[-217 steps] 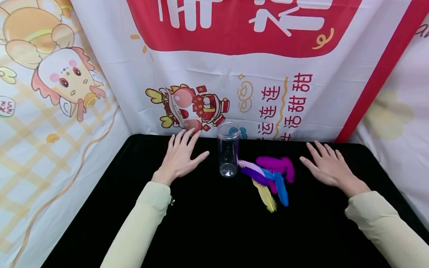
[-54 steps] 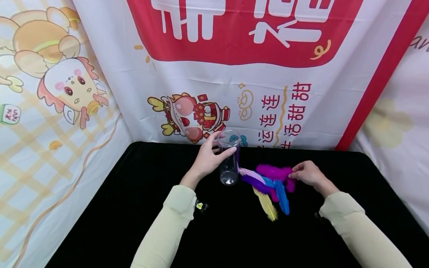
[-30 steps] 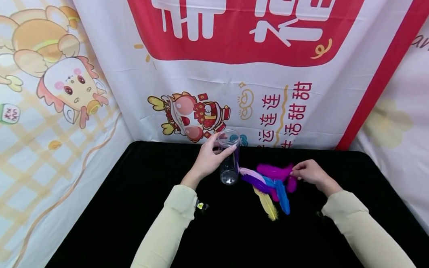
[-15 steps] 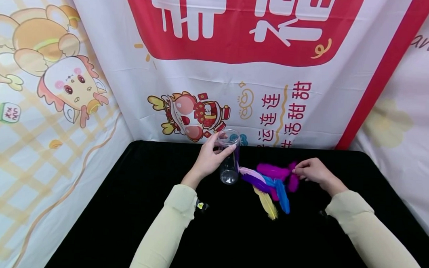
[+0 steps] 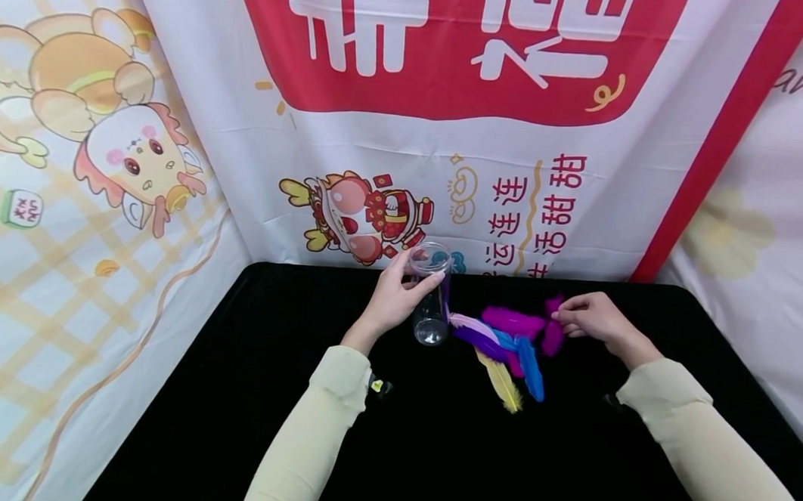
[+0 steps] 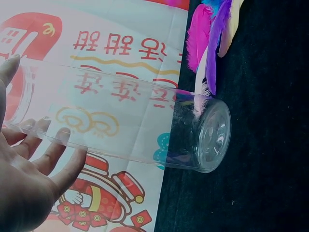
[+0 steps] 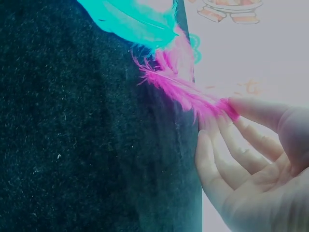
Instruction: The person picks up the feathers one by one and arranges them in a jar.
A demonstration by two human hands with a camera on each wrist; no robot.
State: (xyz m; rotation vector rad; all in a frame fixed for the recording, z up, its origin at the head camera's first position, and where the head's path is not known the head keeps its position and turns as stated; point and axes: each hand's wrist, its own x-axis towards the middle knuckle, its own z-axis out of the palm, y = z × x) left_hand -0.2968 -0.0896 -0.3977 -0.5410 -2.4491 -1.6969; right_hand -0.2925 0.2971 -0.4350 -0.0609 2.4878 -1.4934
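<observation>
A clear, lidless plastic jar [image 5: 430, 316] stands upright near the table's back edge. My left hand [image 5: 393, 299] grips it near the top, thumb on the near side and fingers behind. Between thumb and fingertips, my right hand [image 5: 598, 321] pinches a magenta feather [image 7: 178, 92]. Left of that hand lie the loose feathers: another magenta one [image 5: 510, 320], a pale pink one [image 5: 472, 325], a purple one [image 5: 475, 339], blue ones [image 5: 531, 371] and a yellow one [image 5: 502, 381]. In the left wrist view, the pale pink feather [image 6: 200, 79] reaches the jar's base.
Black cloth covers the table [image 5: 445, 457]. A printed white and red curtain [image 5: 440, 154] hangs right behind its back edge. Patterned cloth walls [image 5: 23, 321] flank the table on both sides.
From lying flat and apart, my left hand has come to grip the jar and my right to pinch a magenta feather. Lately the right hand has drawn that feather slightly right, off the others.
</observation>
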